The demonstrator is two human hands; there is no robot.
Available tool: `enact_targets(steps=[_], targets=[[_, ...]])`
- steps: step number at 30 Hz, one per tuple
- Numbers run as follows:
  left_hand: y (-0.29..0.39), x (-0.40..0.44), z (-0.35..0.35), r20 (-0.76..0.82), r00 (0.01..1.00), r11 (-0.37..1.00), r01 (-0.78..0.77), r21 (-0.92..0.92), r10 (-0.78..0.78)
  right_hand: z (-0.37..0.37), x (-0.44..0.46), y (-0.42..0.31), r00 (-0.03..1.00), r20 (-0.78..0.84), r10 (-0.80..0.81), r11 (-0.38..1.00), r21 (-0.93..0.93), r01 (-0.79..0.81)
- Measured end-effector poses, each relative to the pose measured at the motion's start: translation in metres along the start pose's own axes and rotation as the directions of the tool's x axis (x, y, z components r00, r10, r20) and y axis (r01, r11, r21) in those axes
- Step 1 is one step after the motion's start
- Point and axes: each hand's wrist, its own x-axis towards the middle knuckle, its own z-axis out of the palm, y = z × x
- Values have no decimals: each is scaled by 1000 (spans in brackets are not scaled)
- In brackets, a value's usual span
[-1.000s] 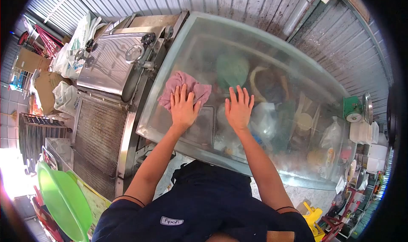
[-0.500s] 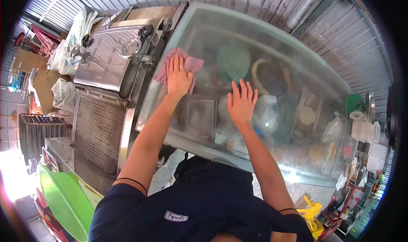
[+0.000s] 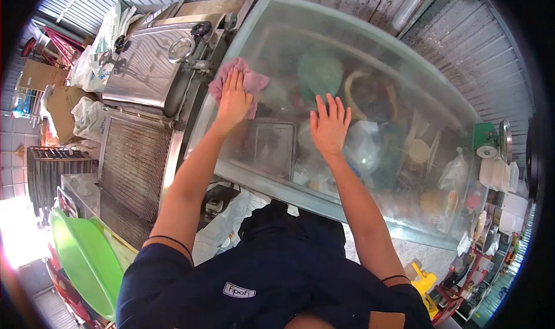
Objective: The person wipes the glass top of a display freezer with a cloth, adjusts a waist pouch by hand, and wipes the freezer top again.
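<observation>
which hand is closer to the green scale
Right. The right hand is spread at the middle of the clear top, with the green scale off to its right; the left hand is farther left, on the pink cloth.

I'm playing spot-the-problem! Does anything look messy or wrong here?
Yes, two things. Brownish stains mark the ridged wall behind the big case, unlike the cleaner grey nearby. The case's see-through top looks cloudy, blurring the jumble underneath. I can't see any spill.

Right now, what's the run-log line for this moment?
left hand: flat on pink cloth | right hand: open, over clear cover | cloth: bunched
</observation>
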Motion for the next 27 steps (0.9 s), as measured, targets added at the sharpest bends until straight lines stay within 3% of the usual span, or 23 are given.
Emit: enact_targets(steps=[9, 14, 16, 19, 24, 27], targets=[[69, -110, -24, -33, 997, 996, 72, -49, -73, -3, 1, -4, 1000, 9, 23, 1000, 7, -23], [75, -88, -22, -4, 999, 998, 36, -52, -36, -4, 2, -7, 999, 32, 37, 999, -33, -36], [72, -68, -17, -38, 999, 998, -37, -52, 35, -4, 3, -7, 999, 36, 40, 998, -40, -38], [71, -50, -5, -78, 997, 1000, -21, 5, 21, -3, 3, -6, 999, 35, 29, 998, -52, -28], [75, -69, -8, -87, 996, 996, 22, -81, -29, 0, 0, -1, 1000, -5, -2, 999, -38, 2], [81, -88, -12, -55, 998, 1000, -4, 25, 5, 1, 1, -2, 1000, -17, -3, 1000, -20, 3]])
